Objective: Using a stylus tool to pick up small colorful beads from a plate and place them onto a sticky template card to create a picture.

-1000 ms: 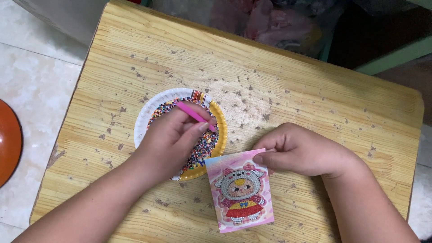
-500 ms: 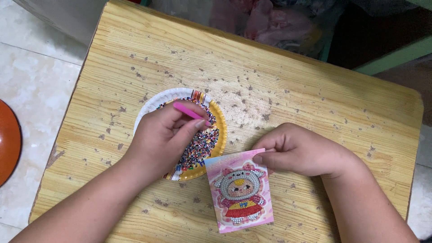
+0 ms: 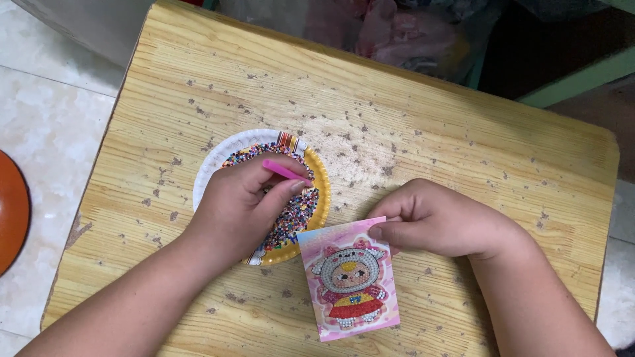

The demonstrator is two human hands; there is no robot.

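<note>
Head cam: left hand [image 3: 241, 205], pinching the pink pen [image 3: 286, 172], has dipped back into the bead plate [image 3: 215, 165], fishing for another bead. Right hand [image 3: 436, 221] stays clamped on the card [image 3: 349, 281].

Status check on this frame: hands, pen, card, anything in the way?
Left hand grips pink pen over bead plate. Right hand pinches picture card at its top edge. Nothing obstructing on wooden table.

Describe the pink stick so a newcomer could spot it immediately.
On the wooden table sits a paper plate full of tiny multicoloured beads. Over it, the left hand pinches a slim pink pen, the only plain, smooth pink rod there.
</note>
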